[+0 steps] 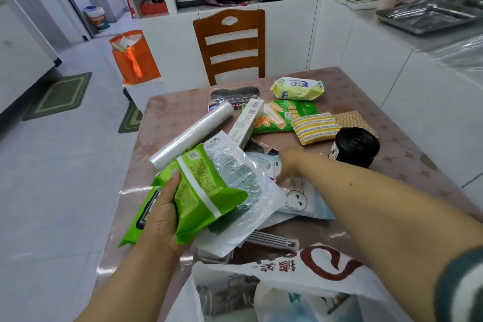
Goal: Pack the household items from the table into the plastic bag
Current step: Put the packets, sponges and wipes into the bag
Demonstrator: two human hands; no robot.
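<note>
The white plastic bag (287, 280) with red marks lies open at 6 o'clock, nearest of all, on the pink worktop (392, 165). The left hand (162, 214), at 8 o'clock, has its fingers curled round a green pack (201, 191) with a clear packet. The right hand (288, 165) reaches to the middle, onto a white packet (295, 201); I cannot tell how its fingers lie. A black roll (356, 146) sits at 2 o'clock.
</note>
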